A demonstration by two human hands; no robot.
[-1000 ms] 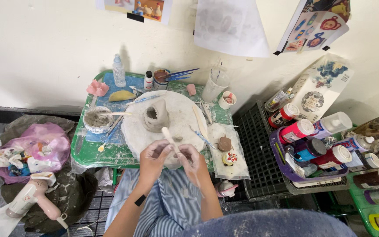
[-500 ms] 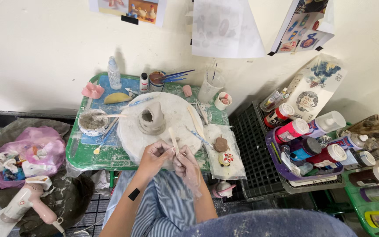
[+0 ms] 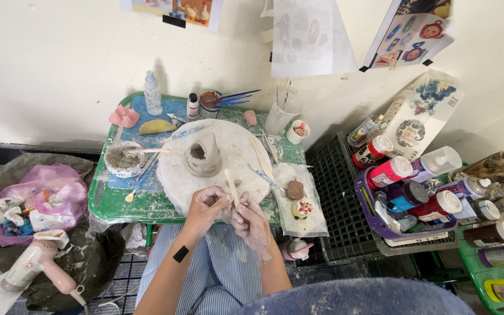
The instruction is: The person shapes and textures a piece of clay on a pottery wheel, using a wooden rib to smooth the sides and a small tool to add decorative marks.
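Where the two hands meet at the near edge of the tabletop (image 3: 103,201), a slim wooden modelling stick (image 3: 231,186) stands tilted, its upper end leaning over the round white work board (image 3: 170,175). The left hand (image 3: 205,205) is closed, fingertips pinched about something small at the stick's lower end; what that is cannot be told, as the fingers hide it. The right hand (image 3: 251,220) is curled around the stick's lower part, grasping it. Both hands are dusted with pale clay. Just beyond them on the board sits a grey clay vessel (image 3: 202,154), upright, hollow and open at the top, apart from the hands. To its left stands a bowl of grey slip (image 3: 125,158) with a tool resting in it; to the right lie further sticks and small painted figures (image 3: 301,208). In my judgement, the work is best done with light, steady pressure, the piece supported close against the fingers, and the elbows kept clear of the vessel.
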